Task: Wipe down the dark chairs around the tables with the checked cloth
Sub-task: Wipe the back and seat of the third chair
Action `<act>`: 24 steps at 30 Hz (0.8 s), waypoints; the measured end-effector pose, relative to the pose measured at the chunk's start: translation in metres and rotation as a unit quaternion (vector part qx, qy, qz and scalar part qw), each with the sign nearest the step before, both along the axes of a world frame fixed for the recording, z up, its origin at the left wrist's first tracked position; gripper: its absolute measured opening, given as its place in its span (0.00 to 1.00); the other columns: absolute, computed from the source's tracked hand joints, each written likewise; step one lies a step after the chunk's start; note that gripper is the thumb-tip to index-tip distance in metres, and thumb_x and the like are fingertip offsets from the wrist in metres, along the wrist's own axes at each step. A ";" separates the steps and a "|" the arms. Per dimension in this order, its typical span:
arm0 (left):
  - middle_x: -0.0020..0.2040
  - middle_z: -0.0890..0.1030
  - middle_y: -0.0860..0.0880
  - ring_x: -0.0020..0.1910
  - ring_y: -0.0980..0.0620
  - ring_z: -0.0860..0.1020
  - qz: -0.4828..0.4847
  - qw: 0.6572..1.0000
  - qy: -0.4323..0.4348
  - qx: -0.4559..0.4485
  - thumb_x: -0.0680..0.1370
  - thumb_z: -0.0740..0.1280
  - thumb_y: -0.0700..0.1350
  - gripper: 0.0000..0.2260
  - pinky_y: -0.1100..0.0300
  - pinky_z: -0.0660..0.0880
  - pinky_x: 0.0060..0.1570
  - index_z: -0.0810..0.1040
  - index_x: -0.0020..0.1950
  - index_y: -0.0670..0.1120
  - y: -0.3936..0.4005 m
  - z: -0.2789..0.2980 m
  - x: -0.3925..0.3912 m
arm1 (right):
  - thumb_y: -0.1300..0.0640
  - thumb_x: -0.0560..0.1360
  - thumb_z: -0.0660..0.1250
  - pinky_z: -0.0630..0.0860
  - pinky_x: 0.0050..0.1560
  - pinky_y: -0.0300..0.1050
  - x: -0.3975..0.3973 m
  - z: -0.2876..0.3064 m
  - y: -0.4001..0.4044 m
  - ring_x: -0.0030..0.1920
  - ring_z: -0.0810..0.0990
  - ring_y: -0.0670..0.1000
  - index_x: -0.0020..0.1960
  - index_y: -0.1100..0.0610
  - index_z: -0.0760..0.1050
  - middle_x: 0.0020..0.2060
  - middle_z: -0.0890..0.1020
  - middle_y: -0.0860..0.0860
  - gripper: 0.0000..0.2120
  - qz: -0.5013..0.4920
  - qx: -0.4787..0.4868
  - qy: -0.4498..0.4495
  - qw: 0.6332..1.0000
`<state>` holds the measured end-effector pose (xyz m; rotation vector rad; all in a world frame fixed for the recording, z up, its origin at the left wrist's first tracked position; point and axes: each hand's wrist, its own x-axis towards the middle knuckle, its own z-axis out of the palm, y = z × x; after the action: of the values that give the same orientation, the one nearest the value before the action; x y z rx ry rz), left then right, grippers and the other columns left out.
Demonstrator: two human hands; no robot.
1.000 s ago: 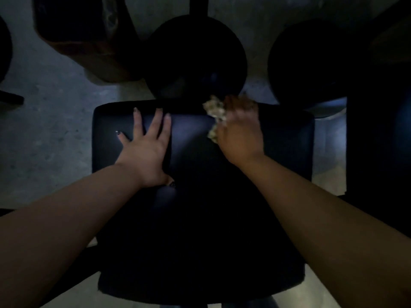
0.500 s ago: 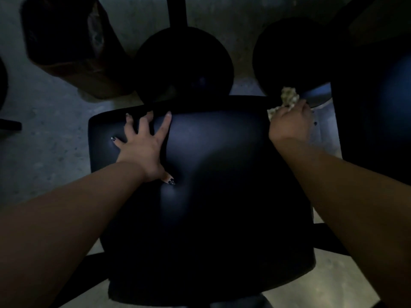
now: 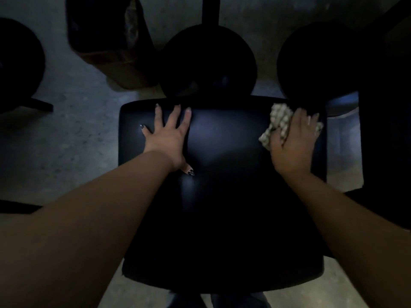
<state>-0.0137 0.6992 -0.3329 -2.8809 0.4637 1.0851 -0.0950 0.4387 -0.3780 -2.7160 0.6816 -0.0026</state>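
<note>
A dark padded chair seat (image 3: 222, 196) fills the middle of the view below me. My left hand (image 3: 168, 138) lies flat on its far left part, fingers spread and straight. My right hand (image 3: 293, 143) presses the crumpled checked cloth (image 3: 278, 121) onto the seat's far right corner. The cloth bunches out from under the fingers on the far and left side, and the thumb seems to lie over it.
Two round dark table bases (image 3: 209, 63) (image 3: 315, 61) stand beyond the seat on the grey floor. A brown bin or box (image 3: 111, 47) sits at the back left. Another dark chair (image 3: 389, 121) stands close on the right, and a further round base (image 3: 17, 65) at far left.
My right hand swept the cloth from the seat's far middle to its far right corner, then drew slightly back onto the seat. My left hand stayed planted.
</note>
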 end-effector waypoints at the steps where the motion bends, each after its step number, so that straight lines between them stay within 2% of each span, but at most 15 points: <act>1: 0.78 0.37 0.53 0.75 0.37 0.34 0.002 1.000 0.004 0.002 0.56 0.81 0.61 0.67 0.26 0.52 0.66 0.34 0.78 0.54 -0.001 0.000 0.001 | 0.49 0.74 0.55 0.47 0.74 0.61 -0.013 0.003 0.017 0.75 0.51 0.65 0.74 0.68 0.55 0.73 0.61 0.64 0.35 0.017 0.023 -0.002 1.000; 3: 0.79 0.37 0.53 0.75 0.36 0.34 -0.003 1.000 0.010 0.001 0.57 0.80 0.61 0.67 0.25 0.53 0.66 0.34 0.78 0.53 -0.001 0.001 0.003 | 0.54 0.75 0.59 0.42 0.75 0.58 -0.036 0.006 0.049 0.76 0.47 0.62 0.75 0.65 0.54 0.75 0.57 0.62 0.33 0.043 0.062 0.006 0.997; 5: 0.79 0.37 0.52 0.76 0.35 0.35 -0.018 1.000 0.020 0.007 0.57 0.80 0.63 0.66 0.26 0.54 0.66 0.34 0.78 0.53 0.001 0.002 0.006 | 0.59 0.75 0.62 0.42 0.75 0.59 -0.043 0.004 0.073 0.77 0.45 0.60 0.73 0.63 0.58 0.76 0.55 0.60 0.29 0.049 0.070 0.012 0.996; 8: 0.79 0.39 0.51 0.76 0.34 0.41 -0.071 0.997 0.023 0.020 0.57 0.79 0.65 0.66 0.27 0.54 0.67 0.35 0.78 0.52 0.005 0.006 0.014 | 0.61 0.75 0.62 0.42 0.75 0.60 -0.025 0.001 0.089 0.76 0.46 0.62 0.71 0.63 0.62 0.76 0.55 0.61 0.26 0.002 0.042 0.020 0.999; 10: 0.80 0.44 0.50 0.76 0.34 0.48 -0.130 0.992 0.006 0.007 0.61 0.77 0.65 0.61 0.32 0.55 0.70 0.38 0.79 0.51 0.016 0.010 0.026 | 0.60 0.76 0.61 0.43 0.74 0.59 -0.006 0.001 0.100 0.76 0.47 0.62 0.72 0.64 0.61 0.76 0.56 0.61 0.25 -0.013 0.022 0.017 1.000; 12: 0.80 0.51 0.48 0.76 0.39 0.55 -0.171 0.984 -0.015 -0.050 0.69 0.74 0.60 0.51 0.42 0.57 0.73 0.44 0.80 0.49 0.041 0.011 0.043 | 0.57 0.77 0.59 0.43 0.74 0.59 0.019 0.001 0.118 0.76 0.47 0.62 0.73 0.63 0.60 0.76 0.56 0.61 0.26 -0.018 0.007 0.009 1.000; 14: 0.79 0.57 0.44 0.76 0.44 0.58 -0.118 0.984 -0.003 -0.134 0.75 0.70 0.50 0.41 0.54 0.56 0.74 0.49 0.80 0.46 0.079 0.011 0.056 | 0.52 0.78 0.56 0.44 0.75 0.58 0.047 -0.001 0.146 0.76 0.49 0.62 0.74 0.63 0.60 0.75 0.57 0.61 0.27 -0.013 -0.012 0.018 1.000; 16: 0.78 0.60 0.42 0.76 0.45 0.60 -0.040 0.983 -0.009 -0.179 0.77 0.68 0.43 0.34 0.60 0.56 0.72 0.54 0.79 0.42 0.120 0.008 0.062 | 0.48 0.78 0.54 0.45 0.75 0.58 0.073 -0.002 0.182 0.75 0.53 0.62 0.74 0.63 0.60 0.74 0.62 0.61 0.29 0.023 -0.025 0.032 0.999; 19: 0.78 0.58 0.43 0.76 0.45 0.59 0.045 0.986 0.003 -0.159 0.79 0.65 0.41 0.31 0.59 0.56 0.72 0.55 0.79 0.43 0.169 -0.002 0.060 | 0.48 0.75 0.51 0.49 0.75 0.59 0.097 -0.004 0.239 0.74 0.59 0.62 0.71 0.64 0.66 0.71 0.68 0.61 0.30 0.147 -0.030 0.014 0.989; 22: 0.78 0.58 0.45 0.75 0.44 0.61 0.109 0.981 0.033 -0.156 0.81 0.62 0.42 0.29 0.56 0.58 0.72 0.53 0.80 0.45 0.195 -0.008 0.059 | 0.51 0.72 0.53 0.53 0.74 0.62 0.095 -0.007 0.282 0.73 0.62 0.63 0.68 0.63 0.71 0.68 0.72 0.60 0.28 0.234 -0.049 0.001 0.971; 24: 0.78 0.60 0.45 0.74 0.43 0.64 0.132 0.977 0.033 -0.164 0.81 0.61 0.41 0.28 0.56 0.60 0.71 0.53 0.80 0.46 0.198 -0.008 0.056 | 0.53 0.72 0.56 0.47 0.74 0.60 0.077 -0.011 0.300 0.74 0.59 0.62 0.70 0.61 0.68 0.70 0.69 0.59 0.28 0.327 -0.070 0.017 0.942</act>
<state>0.0427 0.8976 -0.3413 -3.2791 0.2905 1.2499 -0.0180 0.7389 -0.3890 -2.9471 -0.2492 0.1619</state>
